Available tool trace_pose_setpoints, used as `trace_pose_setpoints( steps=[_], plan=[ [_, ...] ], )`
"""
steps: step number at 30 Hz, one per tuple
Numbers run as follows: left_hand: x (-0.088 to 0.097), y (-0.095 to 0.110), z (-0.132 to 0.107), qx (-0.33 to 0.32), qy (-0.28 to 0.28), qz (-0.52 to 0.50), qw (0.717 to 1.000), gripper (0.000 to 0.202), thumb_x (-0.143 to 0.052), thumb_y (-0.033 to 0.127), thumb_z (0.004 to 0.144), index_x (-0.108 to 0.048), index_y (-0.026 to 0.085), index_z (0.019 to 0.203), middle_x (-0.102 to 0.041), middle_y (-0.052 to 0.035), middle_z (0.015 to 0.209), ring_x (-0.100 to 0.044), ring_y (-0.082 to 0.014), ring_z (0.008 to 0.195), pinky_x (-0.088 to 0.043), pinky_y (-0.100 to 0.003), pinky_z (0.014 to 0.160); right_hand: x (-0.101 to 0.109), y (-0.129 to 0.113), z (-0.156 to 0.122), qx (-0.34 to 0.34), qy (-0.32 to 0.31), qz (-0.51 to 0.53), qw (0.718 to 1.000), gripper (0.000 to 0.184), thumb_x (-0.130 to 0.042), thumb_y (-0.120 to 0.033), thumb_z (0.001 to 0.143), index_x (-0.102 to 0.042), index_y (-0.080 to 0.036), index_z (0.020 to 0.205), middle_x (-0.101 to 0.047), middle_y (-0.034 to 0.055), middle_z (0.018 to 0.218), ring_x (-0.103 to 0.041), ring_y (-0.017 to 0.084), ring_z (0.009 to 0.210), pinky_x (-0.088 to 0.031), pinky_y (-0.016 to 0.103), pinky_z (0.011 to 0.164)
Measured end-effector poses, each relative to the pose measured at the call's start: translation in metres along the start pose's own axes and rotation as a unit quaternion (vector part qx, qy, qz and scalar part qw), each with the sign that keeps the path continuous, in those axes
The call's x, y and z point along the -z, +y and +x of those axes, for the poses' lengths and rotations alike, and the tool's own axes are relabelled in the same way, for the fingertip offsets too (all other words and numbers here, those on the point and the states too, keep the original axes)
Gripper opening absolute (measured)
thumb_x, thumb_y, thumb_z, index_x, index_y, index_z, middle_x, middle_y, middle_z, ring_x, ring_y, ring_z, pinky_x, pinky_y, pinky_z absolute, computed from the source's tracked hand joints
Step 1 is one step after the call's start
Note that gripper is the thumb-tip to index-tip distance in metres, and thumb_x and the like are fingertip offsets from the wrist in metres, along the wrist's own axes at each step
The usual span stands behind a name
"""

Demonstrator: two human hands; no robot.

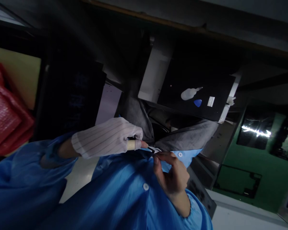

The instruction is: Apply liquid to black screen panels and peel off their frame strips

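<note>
My left hand [110, 137] wears a white striped glove, with a pale wrap on the thumb and bare skin at the tip. Its fingers are closed on a small dark strip-like piece [151, 149], which I hold in front of my blue coat. My bare right hand [171, 172] meets the piece's other end with thumb and forefinger pinched together. Fingers cover much of the piece, so its exact kind cannot be made out.
Ahead, a black-surfaced drawer [175, 70] holds a small white squeeze bottle [188, 94], a blue triangular pick [197, 103] and a white rectangle [211, 101]. Dark panels lie on a green mat [232, 159] at right. Red bubble wrap [7, 111] is at left.
</note>
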State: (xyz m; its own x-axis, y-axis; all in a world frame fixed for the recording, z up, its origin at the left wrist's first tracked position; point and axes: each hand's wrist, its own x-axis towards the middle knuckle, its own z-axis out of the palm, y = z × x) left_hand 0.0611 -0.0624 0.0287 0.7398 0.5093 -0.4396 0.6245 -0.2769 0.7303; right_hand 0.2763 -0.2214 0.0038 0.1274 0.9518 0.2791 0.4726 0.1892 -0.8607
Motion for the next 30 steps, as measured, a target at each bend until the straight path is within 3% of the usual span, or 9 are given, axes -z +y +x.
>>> trace_pose_setpoints(
  steps=[5, 11, 16, 20, 30],
  plan=[
    [0.009, 0.008, 0.003, 0.047, -0.014, -0.080, 0.996, 0.047, -0.069, 0.059, 0.106, -0.073, 0.024, 0.076, -0.053, 0.0056, 0.057, -0.044, -0.0102, 0.051, -0.026, -0.030, 0.055, -0.002, 0.000, 0.001, 0.015, 0.007, -0.008, 1.000, 0.021, -0.070, -0.004, 0.107, -0.070, -0.023, 0.113, -0.085, 0.0017, 0.087, -0.084, 0.017, 0.072, -0.069, 0.025, 0.070],
    [0.027, 0.025, 0.007, 0.109, -0.086, -0.106, 0.985, 0.046, -0.063, 0.063, 0.098, -0.076, 0.025, 0.075, -0.074, 0.0030, 0.070, -0.063, -0.0116, 0.056, -0.039, -0.027, 0.054, -0.003, 0.003, 0.000, 0.013, -0.012, -0.049, 0.999, 0.018, -0.071, -0.008, 0.109, -0.070, -0.025, 0.113, -0.085, 0.0000, 0.086, -0.083, 0.016, 0.068, -0.067, 0.024, 0.067],
    [0.027, 0.022, 0.007, 0.092, -0.090, -0.102, 0.987, 0.052, -0.056, 0.063, 0.103, -0.075, 0.021, 0.079, -0.069, -0.0011, 0.066, -0.058, -0.0127, 0.055, -0.037, -0.029, 0.056, -0.008, 0.005, -0.001, 0.015, 0.002, -0.082, 0.997, 0.011, -0.067, -0.018, 0.118, -0.068, -0.026, 0.111, -0.081, -0.0033, 0.079, -0.078, 0.014, 0.060, -0.060, 0.023, 0.060],
    [0.025, 0.020, 0.009, 0.080, -0.085, -0.102, 0.988, 0.056, -0.058, 0.067, 0.105, -0.073, 0.021, 0.078, -0.065, -0.0009, 0.062, -0.056, -0.0133, 0.056, -0.038, -0.030, 0.058, -0.005, 0.004, 0.000, 0.013, -0.024, -0.091, 0.995, 0.013, -0.067, -0.015, 0.117, -0.068, -0.026, 0.110, -0.080, -0.0033, 0.080, -0.077, 0.014, 0.061, -0.058, 0.024, 0.061],
    [0.027, 0.020, 0.015, 0.101, -0.095, -0.111, 0.984, 0.052, -0.058, 0.064, 0.102, -0.079, 0.022, 0.082, -0.075, 0.0005, 0.071, -0.064, -0.0130, 0.061, -0.043, -0.026, 0.058, 0.007, 0.007, 0.009, -0.008, -0.105, -0.049, 0.993, 0.015, -0.062, -0.017, 0.121, -0.067, -0.026, 0.110, -0.077, -0.0028, 0.081, -0.076, 0.014, 0.064, -0.058, 0.024, 0.062]
  ],
)
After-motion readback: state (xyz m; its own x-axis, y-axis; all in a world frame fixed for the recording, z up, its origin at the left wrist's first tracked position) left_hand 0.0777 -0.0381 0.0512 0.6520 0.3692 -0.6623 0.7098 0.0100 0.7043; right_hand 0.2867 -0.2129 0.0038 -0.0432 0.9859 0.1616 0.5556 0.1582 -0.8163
